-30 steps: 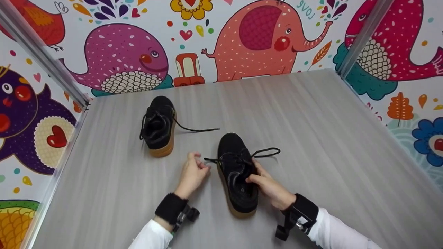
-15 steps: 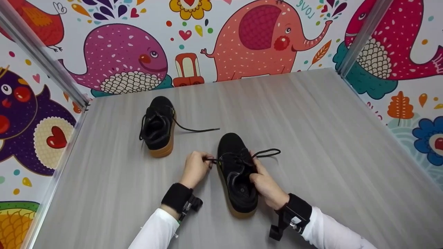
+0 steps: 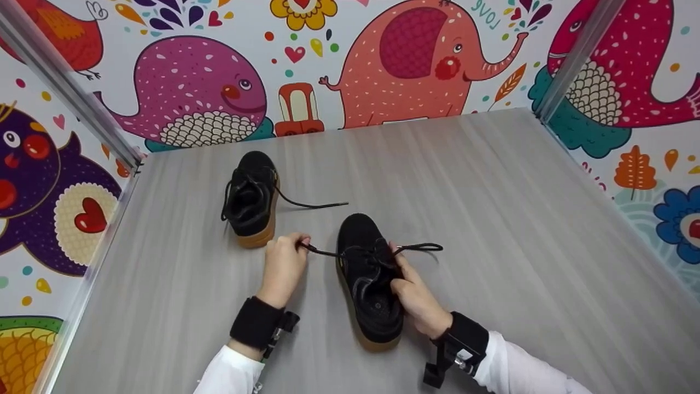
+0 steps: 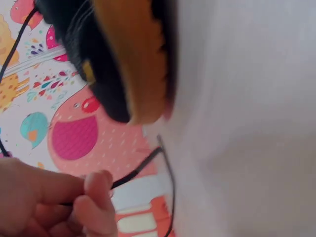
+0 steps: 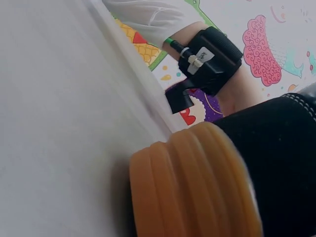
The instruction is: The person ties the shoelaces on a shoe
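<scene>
A black lace-up shoe (image 3: 358,235) with a tan sole stands in front of me in the head view, toe pointing away. My left hand (image 3: 284,268) pinches its left shoelace (image 3: 325,253) near the end and draws it out sideways. In the left wrist view, a dark stretch of lace (image 4: 136,170) shows beyond the fingertips of that hand (image 4: 54,197). My right hand (image 3: 418,298) grips the shoe's right side, thumb at the opening and fingers along the outer wall. The right wrist view shows the ridged tan sole (image 5: 192,182) close up; the right fingers are hidden there.
Another black shoe (image 3: 250,200) stands farther back on the left, one lace (image 3: 311,206) stretched rightward across the grey floor (image 3: 492,219). A looped lace (image 3: 421,247) sticks out right of the held shoe. Cartoon-printed walls (image 3: 306,60) enclose the back and sides.
My left hand closed its fingers on the lace end, then moved left, pulling the lace longer and straighter. The gripped shoe shifted slightly left. My right hand has kept its hold.
</scene>
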`<state>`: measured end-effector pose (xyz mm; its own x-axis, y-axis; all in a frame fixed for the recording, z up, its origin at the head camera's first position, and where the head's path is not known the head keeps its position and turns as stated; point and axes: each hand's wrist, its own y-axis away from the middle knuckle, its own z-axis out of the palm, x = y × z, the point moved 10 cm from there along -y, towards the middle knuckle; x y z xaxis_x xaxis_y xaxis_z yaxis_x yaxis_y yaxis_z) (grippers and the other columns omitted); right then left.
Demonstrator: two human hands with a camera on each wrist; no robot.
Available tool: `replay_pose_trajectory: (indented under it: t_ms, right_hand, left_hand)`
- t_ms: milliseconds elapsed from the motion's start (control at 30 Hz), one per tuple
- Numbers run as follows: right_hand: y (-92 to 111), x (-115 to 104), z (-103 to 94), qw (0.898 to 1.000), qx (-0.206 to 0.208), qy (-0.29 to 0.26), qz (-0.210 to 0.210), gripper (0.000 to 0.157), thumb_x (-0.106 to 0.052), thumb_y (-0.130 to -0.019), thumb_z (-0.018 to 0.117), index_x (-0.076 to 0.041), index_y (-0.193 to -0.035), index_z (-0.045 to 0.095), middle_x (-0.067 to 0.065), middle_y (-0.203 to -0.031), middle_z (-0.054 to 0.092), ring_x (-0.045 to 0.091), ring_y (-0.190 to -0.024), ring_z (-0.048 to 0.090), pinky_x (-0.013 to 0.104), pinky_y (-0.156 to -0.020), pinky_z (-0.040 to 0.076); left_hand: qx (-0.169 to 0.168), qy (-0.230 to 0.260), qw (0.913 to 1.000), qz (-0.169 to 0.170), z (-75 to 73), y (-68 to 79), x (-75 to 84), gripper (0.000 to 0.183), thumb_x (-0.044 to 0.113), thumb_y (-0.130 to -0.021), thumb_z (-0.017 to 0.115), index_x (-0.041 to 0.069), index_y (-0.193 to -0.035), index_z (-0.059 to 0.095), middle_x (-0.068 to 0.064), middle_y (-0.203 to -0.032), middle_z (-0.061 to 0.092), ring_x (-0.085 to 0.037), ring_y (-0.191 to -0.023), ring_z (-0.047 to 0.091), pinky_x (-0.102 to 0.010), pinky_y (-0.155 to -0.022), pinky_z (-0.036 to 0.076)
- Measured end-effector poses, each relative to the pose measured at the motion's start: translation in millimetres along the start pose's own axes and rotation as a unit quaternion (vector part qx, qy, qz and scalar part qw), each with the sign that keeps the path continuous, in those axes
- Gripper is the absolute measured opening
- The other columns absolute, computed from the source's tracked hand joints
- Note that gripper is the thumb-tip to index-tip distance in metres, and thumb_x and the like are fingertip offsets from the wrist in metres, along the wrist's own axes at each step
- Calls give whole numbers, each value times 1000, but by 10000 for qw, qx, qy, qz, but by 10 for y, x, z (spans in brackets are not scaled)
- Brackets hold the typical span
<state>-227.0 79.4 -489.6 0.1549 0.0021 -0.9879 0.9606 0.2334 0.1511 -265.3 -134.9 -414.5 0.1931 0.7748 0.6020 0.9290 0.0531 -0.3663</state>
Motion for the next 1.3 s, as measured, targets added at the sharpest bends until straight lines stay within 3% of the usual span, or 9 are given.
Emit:
replay_pose_trajectory:
  t_ms: [233, 433, 667, 733, 867, 967, 1033, 1133, 1300]
  right_hand:
    - [10, 26, 64, 9989, -202, -370, 226, 86, 11, -72, 37, -5, -151, 9, 11, -159, 3, 23, -143, 0, 43, -114, 2]
    - [14, 41, 22, 9971, -438, -506, 356, 84, 5, -77, 49, -7, -151, 13, 11, -158, 8, 22, -142, 7, 41, -114, 7]
    - [14, -193, -194, 9956, -640, -672, -126, 60, -1, -90, 48, 4, -145, 26, 16, -155, 21, 25, -144, 13, 43, -116, 10]
    - [14, -241, -268, 9945, -619, -840, -124, 53, -3, -93, 46, 8, -142, 29, 19, -153, 24, 24, -143, 17, 43, -116, 13]
    - [-4, -275, -388, 9903, -570, -1267, -12, 45, -5, -96, 43, 10, -138, 34, 21, -149, 32, 21, -137, 33, 43, -115, 18]
    - [-20, -294, -440, 9865, -605, -1521, -20, 42, -3, -97, 42, 10, -136, 36, 18, -141, 43, 21, -131, 42, 45, -114, 22]
    - [-30, -309, -451, 9840, -698, -1640, -58, 41, -3, -98, 40, 10, -137, 35, 15, -136, 50, 24, -130, 44, 44, -113, 25]
    - [-44, -336, -448, 9820, -849, -1687, -99, 40, -6, -100, 41, 11, -136, 36, 15, -130, 55, 30, -129, 45, 42, -110, 31]
    - [-98, -384, -437, 9816, -933, -1663, -48, 34, -9, -100, 43, 11, -128, 46, 21, -127, 57, 32, -124, 50, 39, -106, 38]
  left_hand:
    - [132, 375, 9986, -361, -141, 8, -124, 10, -5, -81, 64, -4, -87, 72, -13, -73, 70, -21, -59, 65, -32, -53, 52]
    - [-751, 872, 9900, -815, 64, 71, -347, 18, -9, -81, 59, -7, -96, 69, -13, -75, 70, -19, -62, 66, -26, -56, 52]
    - [-1897, 1353, 9616, -1452, 256, 262, -526, 32, -9, -87, 53, -7, -119, 60, -15, -91, 69, -23, -80, 67, -27, -64, 52]
    - [-2043, 1193, 9609, -1439, 242, 325, -487, 35, -8, -89, 51, -7, -122, 57, -14, -91, 69, -22, -79, 67, -28, -64, 51]
    - [-1800, 612, 9768, -990, 95, 429, -243, 29, -5, -88, 49, -6, -115, 59, -9, -82, 68, -16, -65, 61, -30, -58, 49]
    - [-1845, 798, 9768, -743, 55, 552, -10, 16, 2, -91, 51, -2, -102, 62, -4, -75, 66, -11, -59, 54, -26, -53, 46]
    - [-2211, 1306, 9640, -686, 112, 667, 125, 14, 7, -93, 53, -1, -95, 64, -5, -76, 67, -12, -61, 57, -22, -53, 45]
    - [-2891, 2018, 9328, -751, 227, 855, 261, 24, 15, -96, 53, -3, -102, 66, -9, -88, 70, -19, -75, 64, -22, -60, 49]
    - [-3314, 2264, 9103, -1013, 372, 1034, 314, 47, 24, -98, 49, -10, -131, 48, -24, -128, 52, -37, -111, 54, -42, -88, 49]
